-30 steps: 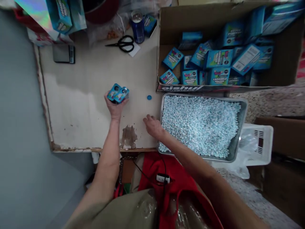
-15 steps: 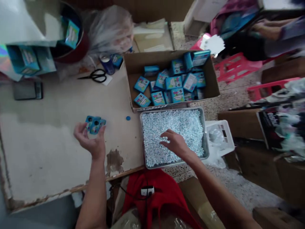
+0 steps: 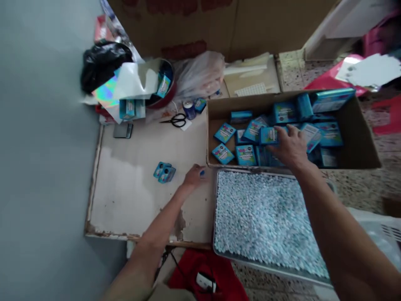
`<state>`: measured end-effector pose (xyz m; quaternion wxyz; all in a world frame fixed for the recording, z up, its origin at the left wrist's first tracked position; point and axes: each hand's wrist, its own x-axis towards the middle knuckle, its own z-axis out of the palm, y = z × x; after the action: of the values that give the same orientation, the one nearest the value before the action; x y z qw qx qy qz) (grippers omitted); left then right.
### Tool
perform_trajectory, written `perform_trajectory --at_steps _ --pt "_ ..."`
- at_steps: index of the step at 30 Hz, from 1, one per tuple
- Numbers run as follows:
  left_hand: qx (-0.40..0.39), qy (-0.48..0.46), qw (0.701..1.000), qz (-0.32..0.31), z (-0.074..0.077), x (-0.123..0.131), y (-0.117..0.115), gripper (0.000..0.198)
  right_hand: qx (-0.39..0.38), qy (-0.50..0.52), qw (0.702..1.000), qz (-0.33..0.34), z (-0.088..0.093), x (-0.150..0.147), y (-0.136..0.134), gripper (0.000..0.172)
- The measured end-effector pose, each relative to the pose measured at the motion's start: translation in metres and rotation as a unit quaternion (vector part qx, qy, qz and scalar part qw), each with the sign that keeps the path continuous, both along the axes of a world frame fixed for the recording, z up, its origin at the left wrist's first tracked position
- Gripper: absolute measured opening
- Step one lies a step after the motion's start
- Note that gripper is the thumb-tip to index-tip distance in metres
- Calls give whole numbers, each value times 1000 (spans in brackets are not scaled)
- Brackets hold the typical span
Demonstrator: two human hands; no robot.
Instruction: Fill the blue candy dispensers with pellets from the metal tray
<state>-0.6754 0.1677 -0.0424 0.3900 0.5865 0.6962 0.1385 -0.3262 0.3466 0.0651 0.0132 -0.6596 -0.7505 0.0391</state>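
Note:
My left hand [image 3: 193,176], a little blurred, is closed at the small blue disc [image 3: 202,172] on the white table, its fingertips around the disc. To its left lie several small blue printed packs [image 3: 164,172] in a loose cluster. My right hand [image 3: 292,146] reaches into the open cardboard box [image 3: 219,103], its fingers and thumb on a small blue printed carton [image 3: 268,136]. Several more such cartons [image 3: 246,155] lie around it in the box. Below the right forearm is a metal tray [image 3: 215,234] full of small pale-blue pellets [image 3: 260,217].
Black scissors [image 3: 178,120], a blue can [image 3: 189,110] and a dark flat device [image 3: 123,131] lie toward the table's back. A red pot [image 3: 169,94] and a plastic bag [image 3: 203,77] stand behind them. A grey wall [image 3: 40,167] borders the left side.
My left hand has let go of the blue packs and moved right to the disc. My right hand has left the pellets for the cardboard box. The view has shifted.

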Motion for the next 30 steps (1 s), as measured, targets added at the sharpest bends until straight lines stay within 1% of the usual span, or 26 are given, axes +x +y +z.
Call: perform_trajectory --at_steps 2,3,5,7,9,11,12,14,15,16,18,19,21,22,23,24,25,26,28,30 --pt "0 7 1000 -2 -12 4 6 28 -32 -68 997 36 -10 -8 15 79" --pt "3 15 1000 8 -15 1 11 23 -36 -92 994 37 -12 -11 21 80" --pt "8 36 999 36 -13 -12 26 21 -34 -114 993 5 -15 -13 29 78" --pt "24 67 995 76 -2 -34 49 23 -39 -119 991 -39 -15 -12 35 75" --pt "54 101 986 118 16 -60 82 26 -45 -123 989 -63 -16 -10 40 72" --pt "109 126 974 151 40 -86 125 27 -44 -118 990 -70 -21 -7 42 67" --pt "151 133 966 159 54 -97 149 28 -42 -107 991 -72 -25 -6 42 67" --pt "276 131 942 139 84 -116 202 30 -34 -78 994 -70 -33 -5 41 67" --pt "328 133 928 115 99 -125 230 32 -26 -65 995 -69 -36 -5 40 67" --pt "362 141 917 87 113 -134 257 31 -18 -54 996 -69 -39 -5 39 67" --pt "378 169 909 38 140 -150 309 26 -5 -39 997 -70 -41 -8 36 71" --pt "374 170 911 29 151 -158 332 25 -4 -31 997 -70 -40 -10 35 73" --pt "352 149 924 33 167 -172 369 29 -5 -9 998 -60 -37 -13 35 79" --pt "315 130 939 48 171 -176 381 36 -3 6 998 -56 -35 -15 37 82" --pt "279 122 949 78 171 -178 389 41 1 26 998 -52 -34 -15 39 87" --pt "260 123 951 113 170 -177 392 45 12 50 997 -57 -35 -15 43 92" --pt "265 118 948 127 166 -173 388 47 25 74 995 -68 -36 -14 47 95" --pt "284 106 946 120 162 -164 379 46 31 95 992 -74 -37 -13 50 96" --pt "330 55 940 66 152 -131 347 41 32 127 989 -73 -39 -11 54 95" --pt "351 -17 936 2 141 -82 305 36 26 149 988 -32 -35 -14 53 92"
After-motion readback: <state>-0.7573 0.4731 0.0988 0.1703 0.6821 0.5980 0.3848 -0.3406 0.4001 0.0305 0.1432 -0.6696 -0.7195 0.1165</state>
